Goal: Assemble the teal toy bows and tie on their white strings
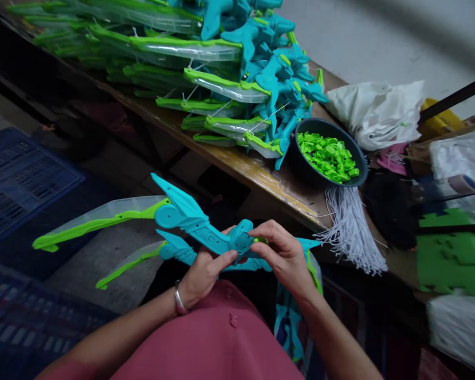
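A turquoise plastic toy bow (209, 235) with lime-green, clear-edged limbs lies across my lap at waist height. Wrapped round its middle is my left hand (208, 269), thumb on top near the hub. My right hand (281, 250) pinches a small lime-green piece (258, 240) against the right side of the hub; the fingertips cover most of it. Below the held bow, a second turquoise and green bow (178, 250) shows, partly hidden by my hands.
Many similar bows (237, 84) are stacked on the wooden table (269, 184). A dark bowl (296, 163) of small green pieces stands beside a bundle of white strings (352, 232). White plastic bags (376, 111) lie behind. Blue crates (27, 179) stand on the left.
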`<state>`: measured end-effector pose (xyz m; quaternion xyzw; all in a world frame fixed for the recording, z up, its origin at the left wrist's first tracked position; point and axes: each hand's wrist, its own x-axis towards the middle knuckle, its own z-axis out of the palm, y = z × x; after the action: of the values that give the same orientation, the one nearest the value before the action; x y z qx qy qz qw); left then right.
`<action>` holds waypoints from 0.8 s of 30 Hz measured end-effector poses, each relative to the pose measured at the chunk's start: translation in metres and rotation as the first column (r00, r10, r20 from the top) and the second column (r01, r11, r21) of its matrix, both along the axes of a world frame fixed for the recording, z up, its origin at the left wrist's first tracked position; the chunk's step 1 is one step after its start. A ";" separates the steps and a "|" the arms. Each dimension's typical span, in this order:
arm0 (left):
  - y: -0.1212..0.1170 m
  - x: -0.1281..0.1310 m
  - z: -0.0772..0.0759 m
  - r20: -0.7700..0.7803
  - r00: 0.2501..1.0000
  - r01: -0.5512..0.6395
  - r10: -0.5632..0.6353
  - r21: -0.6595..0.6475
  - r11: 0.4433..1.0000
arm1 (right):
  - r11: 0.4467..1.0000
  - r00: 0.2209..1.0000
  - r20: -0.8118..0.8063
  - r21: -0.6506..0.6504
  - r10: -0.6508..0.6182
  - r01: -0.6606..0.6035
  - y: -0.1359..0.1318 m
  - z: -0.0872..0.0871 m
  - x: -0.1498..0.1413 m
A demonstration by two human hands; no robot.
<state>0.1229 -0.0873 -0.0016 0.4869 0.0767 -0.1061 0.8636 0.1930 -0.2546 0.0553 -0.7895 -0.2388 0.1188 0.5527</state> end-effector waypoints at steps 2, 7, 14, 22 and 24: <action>-0.001 -0.001 -0.001 0.020 1.000 -0.007 0.007 -0.001 1.000 | 0.991 0.986 -0.147 0.097 -0.074 0.089 0.003 -0.010 -0.010; -0.003 -0.006 -0.007 0.008 0.999 -0.046 0.046 0.013 0.999 | 0.972 0.965 -0.150 0.070 -0.213 0.226 0.002 -0.017 -0.031; -0.001 -0.008 -0.010 0.081 0.995 -0.064 0.056 0.093 0.994 | 0.970 0.968 0.079 -0.016 -0.240 0.242 0.001 -0.015 -0.034; 0.001 -0.010 -0.013 0.081 0.996 -0.037 0.036 0.018 0.999 | 0.973 0.963 0.183 -0.079 -0.198 0.215 0.007 -0.017 -0.032; 0.001 -0.010 -0.014 0.092 0.995 -0.037 0.034 0.027 0.999 | 0.974 0.962 0.191 -0.077 -0.195 0.213 0.008 -0.016 -0.031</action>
<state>0.1130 -0.0860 -0.0154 0.5023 0.0471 -0.0670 0.8608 0.1617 -0.2467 0.0393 -0.8433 -0.1996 -0.0003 0.4990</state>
